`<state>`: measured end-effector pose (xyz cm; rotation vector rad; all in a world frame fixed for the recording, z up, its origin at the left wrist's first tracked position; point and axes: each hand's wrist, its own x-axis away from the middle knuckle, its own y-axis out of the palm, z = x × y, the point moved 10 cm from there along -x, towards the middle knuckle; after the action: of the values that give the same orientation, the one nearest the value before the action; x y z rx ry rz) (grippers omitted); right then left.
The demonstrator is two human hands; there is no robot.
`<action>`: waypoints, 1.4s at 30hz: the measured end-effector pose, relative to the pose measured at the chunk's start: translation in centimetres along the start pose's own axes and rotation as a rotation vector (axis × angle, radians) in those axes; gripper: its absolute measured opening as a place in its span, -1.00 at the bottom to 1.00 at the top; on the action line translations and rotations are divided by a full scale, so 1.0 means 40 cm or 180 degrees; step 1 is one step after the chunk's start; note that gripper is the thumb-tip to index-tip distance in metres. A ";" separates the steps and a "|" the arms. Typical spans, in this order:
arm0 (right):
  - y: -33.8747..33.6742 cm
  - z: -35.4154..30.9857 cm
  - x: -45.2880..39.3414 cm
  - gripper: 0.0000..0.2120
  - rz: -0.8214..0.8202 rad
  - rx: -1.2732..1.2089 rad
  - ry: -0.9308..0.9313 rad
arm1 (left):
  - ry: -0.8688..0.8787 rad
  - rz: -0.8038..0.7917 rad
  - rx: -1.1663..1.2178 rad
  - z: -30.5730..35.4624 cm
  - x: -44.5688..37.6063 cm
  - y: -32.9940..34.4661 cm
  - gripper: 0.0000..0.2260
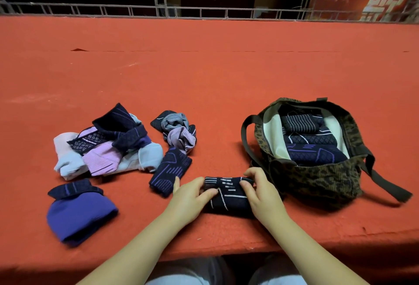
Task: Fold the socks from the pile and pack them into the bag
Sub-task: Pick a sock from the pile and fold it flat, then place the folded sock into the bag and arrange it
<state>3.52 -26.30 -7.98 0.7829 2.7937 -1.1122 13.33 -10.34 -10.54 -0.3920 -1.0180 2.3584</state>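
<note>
Item in hand: dark navy sock (229, 196) with white line pattern, folded into a compact bundle, lying on the red-covered table (204, 69) near its front edge, at about 6 o'clock of the scene. Left hand (190, 196) grips the bundle's left end, fingers curled over the top. Right hand (260, 194) pinches the right end, thumb and fingers closed on the fabric.

Bag (317, 171): leopard-print, mouth open, just beside the sock at about 3 o'clock from it. Holds three folded dark socks (310, 139) side by side; the pale lining shows on the left of them.

Pile (106, 146): mixed navy, lilac and pale blue socks, unfolded, at 9 to 10 o'clock. A smaller tangle (179, 132) and a navy sock with purple lines (170, 171) lie at about 11 o'clock from the hands. A purple sock with navy cuff (79, 212) sits apart at 8 o'clock.

Risks, as judged:
- The fold may spring open when lifted, since only the two ends are held and the middle is unsupported.
- The bag's soft near rim sags toward the sock; the bundle could catch on it and unroll.
- Remaining room in the bag looks tight; forcing the bundle in may disturb the packed socks.
- The table edge is close; a slip could drop the sock to the floor.
</note>
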 end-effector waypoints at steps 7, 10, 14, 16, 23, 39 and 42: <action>0.029 0.077 -0.014 -0.56 -0.0483 0.1819 0.0734 | -0.0469 0.0065 -0.0882 -0.026 -0.022 0.027 -0.63; 0.032 0.099 0.006 -0.35 -0.0803 0.2089 0.1024 | -0.0670 -0.0333 -0.0914 -0.052 -0.033 0.051 -0.54; 0.049 0.079 0.028 -0.50 -0.0837 0.1543 0.0960 | -0.0652 -0.0585 -0.0497 -0.042 -0.023 0.078 -0.49; 0.033 0.046 0.042 -0.66 -0.0576 0.0329 0.0900 | -0.0593 -0.0403 0.0919 -0.009 -0.018 0.069 -0.48; -0.296 -0.078 -0.031 -0.74 0.0717 -0.0679 0.0267 | 0.0082 -0.0529 0.2355 0.312 -0.119 0.005 -0.95; -0.513 0.273 -0.188 -0.36 0.0474 0.1660 0.1933 | -0.0215 -0.0816 0.0487 0.457 -0.345 0.228 -0.70; -0.543 0.227 -0.189 -0.34 0.0817 0.1796 0.1624 | -0.0316 -0.0941 0.0816 0.438 -0.349 0.241 -0.69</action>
<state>-1.36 -48.94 0.64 1.6245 2.6051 -1.8983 13.22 -34.11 -5.12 -0.0248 -0.7442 2.2163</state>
